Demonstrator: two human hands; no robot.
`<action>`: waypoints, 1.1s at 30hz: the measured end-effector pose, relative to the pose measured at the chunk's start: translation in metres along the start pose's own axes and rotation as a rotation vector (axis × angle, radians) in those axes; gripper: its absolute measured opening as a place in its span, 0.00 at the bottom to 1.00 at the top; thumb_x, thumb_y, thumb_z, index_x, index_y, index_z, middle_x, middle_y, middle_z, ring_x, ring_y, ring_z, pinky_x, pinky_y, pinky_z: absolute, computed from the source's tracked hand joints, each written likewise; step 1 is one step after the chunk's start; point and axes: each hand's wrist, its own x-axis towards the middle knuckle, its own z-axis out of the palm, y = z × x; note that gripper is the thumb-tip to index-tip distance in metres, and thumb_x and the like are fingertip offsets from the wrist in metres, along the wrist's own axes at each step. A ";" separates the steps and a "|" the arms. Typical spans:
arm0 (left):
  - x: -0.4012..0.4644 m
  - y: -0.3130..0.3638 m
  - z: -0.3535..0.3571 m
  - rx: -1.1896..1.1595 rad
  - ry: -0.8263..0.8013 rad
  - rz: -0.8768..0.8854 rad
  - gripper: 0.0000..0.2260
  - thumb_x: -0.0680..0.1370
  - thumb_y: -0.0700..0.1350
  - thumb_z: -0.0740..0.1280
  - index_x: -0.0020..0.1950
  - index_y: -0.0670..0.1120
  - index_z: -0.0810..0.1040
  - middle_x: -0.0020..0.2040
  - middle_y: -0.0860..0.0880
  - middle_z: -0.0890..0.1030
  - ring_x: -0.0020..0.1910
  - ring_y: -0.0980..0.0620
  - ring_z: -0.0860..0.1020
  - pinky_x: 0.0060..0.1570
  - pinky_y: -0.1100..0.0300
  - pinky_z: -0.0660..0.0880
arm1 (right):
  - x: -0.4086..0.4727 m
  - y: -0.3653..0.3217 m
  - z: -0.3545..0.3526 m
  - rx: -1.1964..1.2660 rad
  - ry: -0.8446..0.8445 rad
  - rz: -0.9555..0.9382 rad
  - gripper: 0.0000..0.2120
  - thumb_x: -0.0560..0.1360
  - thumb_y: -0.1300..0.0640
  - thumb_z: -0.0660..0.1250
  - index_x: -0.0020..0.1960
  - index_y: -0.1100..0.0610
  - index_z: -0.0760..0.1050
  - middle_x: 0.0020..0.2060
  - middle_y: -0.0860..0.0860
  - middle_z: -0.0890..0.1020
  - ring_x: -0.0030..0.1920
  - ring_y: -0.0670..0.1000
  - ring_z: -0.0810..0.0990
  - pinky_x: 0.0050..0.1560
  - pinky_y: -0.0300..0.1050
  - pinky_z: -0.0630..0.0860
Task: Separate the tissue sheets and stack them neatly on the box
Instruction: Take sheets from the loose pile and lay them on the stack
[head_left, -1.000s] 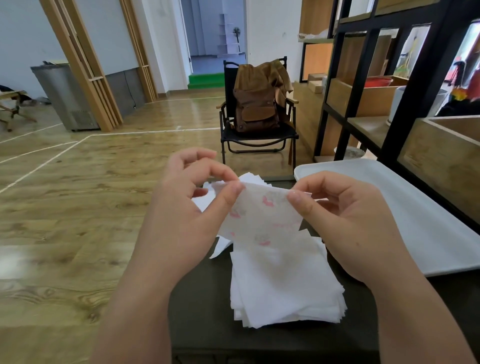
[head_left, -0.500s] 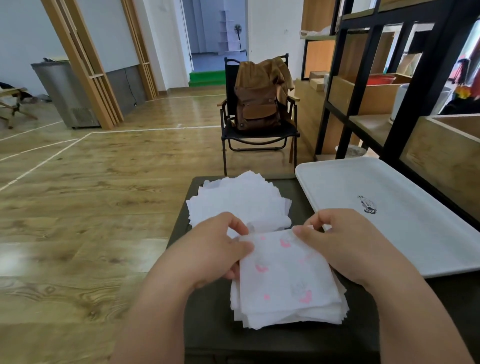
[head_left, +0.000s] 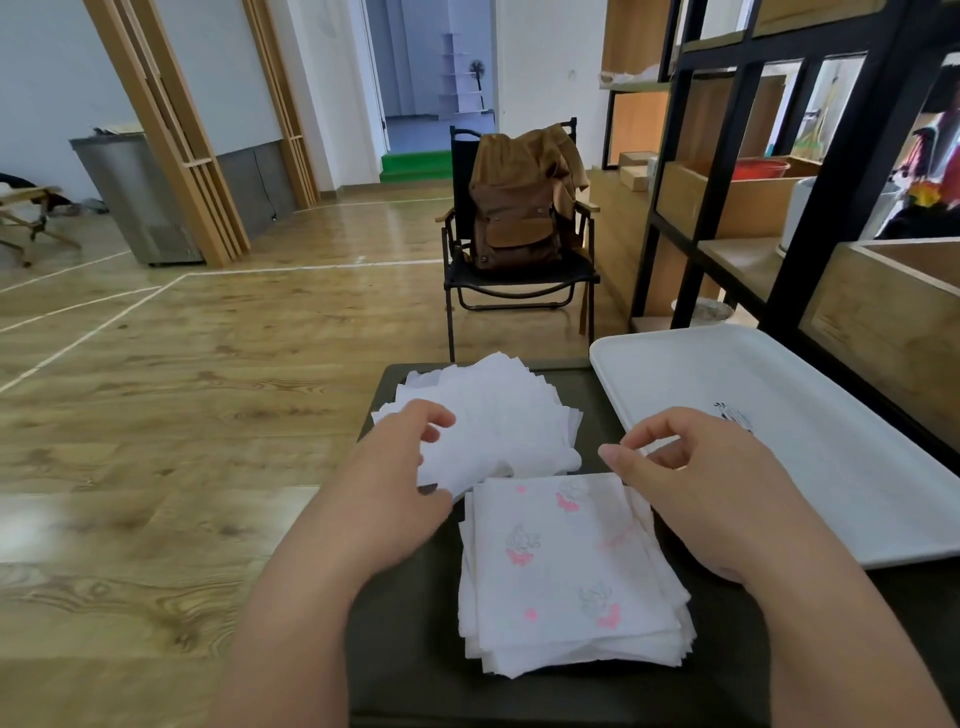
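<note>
A neat stack of tissue sheets (head_left: 566, 582) lies on the near part of the dark box top (head_left: 405, 597); its top sheet has pink and grey prints. Behind it spreads a loose pile of plain white sheets (head_left: 509, 415). My left hand (head_left: 395, 478) reaches onto that far pile, with curled fingers on top and the thumb at the near edge, pinching a sheet's corner. My right hand (head_left: 696, 488) hovers over the far right corner of the neat stack, fingers loosely curled and holding nothing.
A white tray (head_left: 779, 441) lies just right of the box, against a black-framed shelf unit (head_left: 727, 208) with wooden bins. A black folding chair (head_left: 519, 280) carrying a brown backpack stands beyond the box. Wooden floor stretches to the left.
The printed sheet held up in both hands came down onto the near stack and was let go. My left hand then moved forward onto the far pile; my right hand lifted off.
</note>
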 end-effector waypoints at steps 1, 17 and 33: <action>0.001 0.000 0.003 -0.013 -0.038 0.051 0.24 0.75 0.43 0.69 0.62 0.66 0.66 0.57 0.66 0.70 0.54 0.69 0.70 0.44 0.72 0.69 | 0.000 -0.001 0.000 0.011 0.001 -0.004 0.09 0.71 0.39 0.70 0.43 0.43 0.75 0.37 0.41 0.80 0.38 0.40 0.76 0.32 0.35 0.64; 0.008 0.021 0.014 -0.407 0.579 0.192 0.14 0.74 0.41 0.65 0.44 0.60 0.82 0.34 0.66 0.80 0.34 0.68 0.76 0.33 0.77 0.67 | -0.001 -0.007 0.003 0.148 0.111 -0.238 0.04 0.72 0.47 0.71 0.40 0.41 0.77 0.35 0.36 0.79 0.42 0.31 0.75 0.32 0.26 0.70; -0.010 0.044 -0.006 -0.778 0.431 0.306 0.24 0.72 0.24 0.60 0.44 0.51 0.86 0.41 0.54 0.86 0.42 0.59 0.84 0.36 0.70 0.77 | -0.018 -0.033 0.001 0.581 -0.098 -0.324 0.21 0.65 0.33 0.62 0.52 0.43 0.78 0.38 0.44 0.85 0.40 0.41 0.82 0.39 0.37 0.76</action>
